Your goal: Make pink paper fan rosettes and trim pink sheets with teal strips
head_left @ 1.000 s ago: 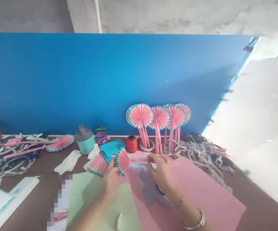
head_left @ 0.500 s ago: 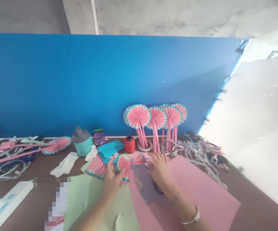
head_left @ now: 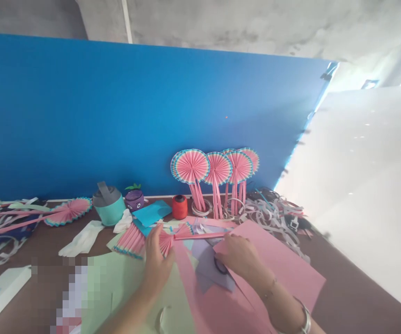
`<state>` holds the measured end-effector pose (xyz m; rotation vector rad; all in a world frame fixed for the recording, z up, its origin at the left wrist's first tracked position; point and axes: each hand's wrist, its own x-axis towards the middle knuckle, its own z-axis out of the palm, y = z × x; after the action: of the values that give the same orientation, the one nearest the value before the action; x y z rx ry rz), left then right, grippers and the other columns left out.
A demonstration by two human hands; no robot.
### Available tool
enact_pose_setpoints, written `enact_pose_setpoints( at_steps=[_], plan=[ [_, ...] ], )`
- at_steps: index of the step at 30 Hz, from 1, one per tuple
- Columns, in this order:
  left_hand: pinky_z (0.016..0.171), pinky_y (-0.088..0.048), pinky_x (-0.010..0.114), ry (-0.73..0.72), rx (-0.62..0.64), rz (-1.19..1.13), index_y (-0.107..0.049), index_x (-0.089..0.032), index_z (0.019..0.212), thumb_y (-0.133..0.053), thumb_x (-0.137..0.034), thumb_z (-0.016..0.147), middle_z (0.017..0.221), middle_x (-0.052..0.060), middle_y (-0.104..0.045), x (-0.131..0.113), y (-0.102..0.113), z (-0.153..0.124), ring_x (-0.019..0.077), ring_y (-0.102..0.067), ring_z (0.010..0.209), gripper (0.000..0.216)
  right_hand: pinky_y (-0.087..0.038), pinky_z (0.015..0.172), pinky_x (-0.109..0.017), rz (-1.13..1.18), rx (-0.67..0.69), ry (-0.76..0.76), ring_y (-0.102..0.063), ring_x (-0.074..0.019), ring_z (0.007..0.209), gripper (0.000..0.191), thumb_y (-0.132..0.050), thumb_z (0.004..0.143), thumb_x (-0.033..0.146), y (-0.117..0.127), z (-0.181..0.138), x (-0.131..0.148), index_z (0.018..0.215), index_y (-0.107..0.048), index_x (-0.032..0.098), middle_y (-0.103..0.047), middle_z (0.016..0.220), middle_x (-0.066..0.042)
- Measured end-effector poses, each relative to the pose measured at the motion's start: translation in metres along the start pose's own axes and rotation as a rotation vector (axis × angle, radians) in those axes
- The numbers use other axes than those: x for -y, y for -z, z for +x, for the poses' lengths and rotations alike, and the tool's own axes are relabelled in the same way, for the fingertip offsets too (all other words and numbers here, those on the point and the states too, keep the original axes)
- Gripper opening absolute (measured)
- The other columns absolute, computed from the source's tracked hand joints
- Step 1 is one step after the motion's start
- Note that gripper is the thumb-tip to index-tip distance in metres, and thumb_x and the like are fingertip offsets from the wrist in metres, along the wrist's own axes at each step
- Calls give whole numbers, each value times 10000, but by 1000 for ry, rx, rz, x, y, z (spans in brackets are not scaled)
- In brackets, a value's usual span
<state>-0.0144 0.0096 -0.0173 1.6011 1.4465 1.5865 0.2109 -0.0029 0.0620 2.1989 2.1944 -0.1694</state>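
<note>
My left hand is closed on a pleated pink paper fan, its thumb and fingers covering part of the folds. Blue edging shows on the fan's far side. From the fan's middle a narrow pink paper strip runs to the right. The far end of that strip is pinched in my right hand, with the fingertips curled over it. Under both hands lie green paper and pink paper. A dark loop, perhaps a scissors handle, rests on purple paper beside my right hand.
Finished pink fans stand upright against the blue partition. Before it sit a red thread spool, a purple pot and a teal-grey container. White strips tangle at right; another fan lies left.
My right hand has slid right along the pink strip to its end, its fingers now curled in. My left hand keeps hold of the fan, more folds covered. The view has turned slightly right.
</note>
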Motion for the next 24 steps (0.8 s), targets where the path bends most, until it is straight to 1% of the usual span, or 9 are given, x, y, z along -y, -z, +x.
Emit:
enact_pose_setpoints(
  at_steps=[2, 4, 6, 8, 10, 13, 17, 22, 24],
  plan=[
    [1103, -293, 500, -13, 104, -40, -605, -235, 1213, -610, -170, 724, 1279, 109, -586, -5, 1, -2, 319, -467, 1261, 493, -402, 671, -328, -61, 20, -16, -683, -305, 863, 241, -585, 790, 231, -10, -5, 7, 974, -690, 115, -717, 922, -185],
    [1103, -302, 492, -40, 261, -61, -700, -261, 1069, -605, -158, 732, 1184, 87, -657, -10, 1, -4, 309, -521, 1208, 365, -397, 657, -322, -95, 5, -24, -692, -296, 843, 226, -538, 802, 148, -20, -8, 11, 955, -698, 107, -720, 901, -189],
    [1100, -315, 485, -93, 405, -38, -745, -286, 969, -595, -147, 750, 1134, 75, -691, -14, 1, -8, 301, -550, 1177, 300, -391, 651, -322, -94, -25, -23, -694, -294, 838, 240, -497, 809, 103, -28, -8, 11, 919, -710, 109, -721, 889, -189],
    [1072, -362, 470, -169, 519, 12, -744, -311, 996, -585, -146, 776, 1156, 67, -690, -17, 1, -11, 290, -566, 1164, 318, -387, 653, -328, -81, -42, -22, -692, -296, 833, 251, -476, 813, 90, -32, -7, 9, 880, -717, 107, -722, 866, -189],
    [1039, -409, 453, -248, 627, 77, -709, -323, 1091, -584, -164, 802, 1202, 61, -673, -18, 1, -14, 276, -571, 1165, 353, -387, 676, -338, -72, -56, -15, -685, -295, 847, 254, -469, 815, 87, -33, -6, 6, 869, -717, 104, -721, 873, -186],
    [1050, -399, 467, -313, 777, 220, -654, -281, 1188, -587, -213, 835, 1243, 69, -651, -21, 1, -16, 267, -545, 1193, 366, -377, 730, -345, -61, -105, 20, -662, -282, 897, 247, -466, 832, 87, -32, -5, 4, 896, -704, 105, -714, 921, -166],
    [1075, -366, 475, -297, 850, 372, -628, -218, 1203, -562, -197, 853, 1285, 88, -616, -25, 1, -14, 252, -502, 1227, 357, -345, 757, -334, 0, -183, 105, -632, -244, 894, 237, -447, 870, 85, -31, -7, 8, 881, -679, 129, -701, 903, -119],
    [1088, -339, 428, -346, 892, 311, -604, -250, 1228, -572, -165, 834, 1253, 63, -621, -28, 2, -14, 224, -495, 1213, 404, -306, 757, -322, 124, -251, 220, -582, -209, 823, 195, -474, 849, 74, -29, -20, 26, 828, -648, 160, -671, 843, -66],
    [1069, -356, 413, -361, 885, 286, -599, -267, 1232, -557, -172, 849, 1245, 58, -619, -28, 1, -15, 215, -501, 1192, 397, -298, 772, -332, 117, -217, 287, -566, -221, 849, 157, -506, 835, 96, -32, -24, 33, 845, -651, 158, -666, 880, -75]
  ],
)
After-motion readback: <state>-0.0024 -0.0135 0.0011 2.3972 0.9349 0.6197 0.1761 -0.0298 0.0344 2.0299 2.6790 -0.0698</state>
